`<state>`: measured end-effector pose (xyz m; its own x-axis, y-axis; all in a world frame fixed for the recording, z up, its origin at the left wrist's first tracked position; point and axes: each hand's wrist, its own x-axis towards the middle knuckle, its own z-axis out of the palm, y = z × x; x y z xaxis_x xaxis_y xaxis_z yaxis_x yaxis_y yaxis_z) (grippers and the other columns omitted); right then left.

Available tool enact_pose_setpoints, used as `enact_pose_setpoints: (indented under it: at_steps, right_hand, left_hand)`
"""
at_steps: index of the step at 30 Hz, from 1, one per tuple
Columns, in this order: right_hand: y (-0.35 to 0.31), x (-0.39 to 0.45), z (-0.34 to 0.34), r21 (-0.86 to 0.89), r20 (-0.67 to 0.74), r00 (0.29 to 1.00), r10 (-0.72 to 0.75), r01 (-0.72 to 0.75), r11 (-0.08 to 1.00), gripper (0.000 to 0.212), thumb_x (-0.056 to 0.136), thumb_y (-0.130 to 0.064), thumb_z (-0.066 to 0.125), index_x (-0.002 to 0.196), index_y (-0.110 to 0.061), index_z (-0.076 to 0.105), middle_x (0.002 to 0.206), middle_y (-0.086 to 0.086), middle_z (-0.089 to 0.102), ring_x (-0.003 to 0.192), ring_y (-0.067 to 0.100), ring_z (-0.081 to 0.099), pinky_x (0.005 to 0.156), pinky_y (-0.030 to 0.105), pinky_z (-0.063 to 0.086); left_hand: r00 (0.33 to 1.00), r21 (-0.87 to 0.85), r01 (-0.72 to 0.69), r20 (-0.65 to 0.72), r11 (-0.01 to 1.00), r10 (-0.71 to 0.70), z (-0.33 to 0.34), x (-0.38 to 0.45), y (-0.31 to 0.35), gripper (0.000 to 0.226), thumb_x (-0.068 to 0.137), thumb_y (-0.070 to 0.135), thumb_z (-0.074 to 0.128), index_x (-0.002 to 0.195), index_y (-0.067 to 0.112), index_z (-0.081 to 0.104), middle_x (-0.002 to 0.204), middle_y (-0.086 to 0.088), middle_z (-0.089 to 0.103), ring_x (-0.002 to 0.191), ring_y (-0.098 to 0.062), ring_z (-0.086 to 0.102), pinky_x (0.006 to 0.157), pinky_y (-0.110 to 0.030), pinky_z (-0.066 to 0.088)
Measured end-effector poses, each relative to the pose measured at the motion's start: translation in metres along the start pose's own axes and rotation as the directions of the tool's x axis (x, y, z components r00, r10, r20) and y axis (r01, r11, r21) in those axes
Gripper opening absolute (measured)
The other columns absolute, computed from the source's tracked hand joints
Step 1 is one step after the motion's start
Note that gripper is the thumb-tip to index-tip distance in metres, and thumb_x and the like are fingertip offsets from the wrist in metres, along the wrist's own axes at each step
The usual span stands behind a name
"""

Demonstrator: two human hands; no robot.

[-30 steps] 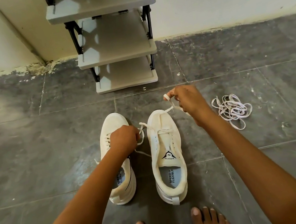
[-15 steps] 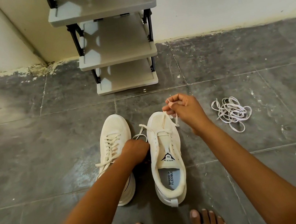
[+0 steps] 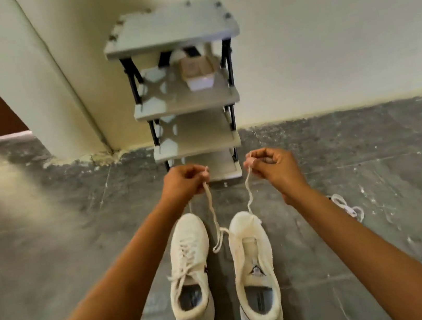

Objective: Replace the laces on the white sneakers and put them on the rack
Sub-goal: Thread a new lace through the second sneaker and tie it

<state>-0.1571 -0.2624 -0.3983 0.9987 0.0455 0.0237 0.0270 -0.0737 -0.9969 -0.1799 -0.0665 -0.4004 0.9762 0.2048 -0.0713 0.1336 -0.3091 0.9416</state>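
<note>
Pinched one end of the lace (image 3: 213, 208) in the left hand (image 3: 180, 183), fingers curled round it at centre frame; pinched the other end in the right hand (image 3: 276, 167), likewise curled, a little to the right at the same height. Held both ends up and apart, well above the shoes, the two strands running down and converging at the toe end of the right sneaker (image 3: 255, 271), low and just right of centre. Looked threaded through the front eyelets only; rest of the tongue bare. Stood close beside it, on the left, the left sneaker (image 3: 190, 275), fully laced. Lay with long axes running up and down the frame, toes up toward the rack (image 3: 182, 103), heel openings toward the bottom edge. Stood against the wall in upper centre, with something pale on its second shelf, too blurred to name. Lay partly hidden behind the right forearm at right of centre, a loose lace bundle (image 3: 348, 207) on the grey floor (image 3: 54, 251). Risks, as judged: uneven ends if one strand were drawn further than the other, leaving one side short at the top eyelets; lace slipping back out of the front holes if a pinch let go under tension; sneaker tipping or sliding toward the rack if pulled too hard, nothing steadying it; twisted strands giving a kinked cross later.
</note>
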Motion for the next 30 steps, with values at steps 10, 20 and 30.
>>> enact_pose_setpoints:
  at_steps: [10, 20, 30]
  right_hand:
    - [-0.182, -0.001, -0.015, -0.035, 0.011, 0.934, -0.356, 0.356, 0.934, 0.007, 0.083, -0.007, 0.068, 0.084, -0.013, 0.071, 0.071, -0.001, 0.066, 0.067, 0.011, 0.059, 0.072, 0.028, 0.053]
    - [-0.279, -0.011, -0.02, -0.118, -0.039, 0.855, -0.517, 0.51, 0.852, 0.005, 0.078, -0.005, 0.073, 0.082, -0.004, 0.07, 0.064, 0.001, 0.062, 0.055, 0.007, 0.058, 0.063, 0.02, 0.049]
    - [-0.297, -0.018, -0.018, -0.217, -0.009, 0.833, -0.554, 0.539, 0.814, 0.002, 0.08, -0.005, 0.07, 0.081, -0.004, 0.071, 0.061, -0.002, 0.062, 0.057, 0.009, 0.057, 0.066, 0.022, 0.047]
  left_hand:
    - [0.9, 0.002, -0.399, -0.189, 0.917, 0.392, -0.026, -0.029, 0.185, 0.005, 0.085, 0.015, 0.068, 0.085, 0.019, 0.071, 0.084, 0.0, 0.071, 0.08, -0.013, 0.065, 0.08, -0.028, 0.052]
    - [0.82, 0.052, -0.506, -0.281, 0.861, 0.499, -0.041, -0.058, 0.283, 0.018, 0.084, 0.014, 0.068, 0.072, 0.027, 0.065, 0.079, 0.0, 0.071, 0.079, -0.019, 0.067, 0.082, -0.04, 0.055]
    - [0.804, 0.121, -0.52, -0.265, 0.845, 0.532, -0.051, -0.07, 0.307, 0.023, 0.082, 0.007, 0.069, 0.066, 0.023, 0.066, 0.067, -0.003, 0.067, 0.065, -0.018, 0.063, 0.081, -0.042, 0.057]
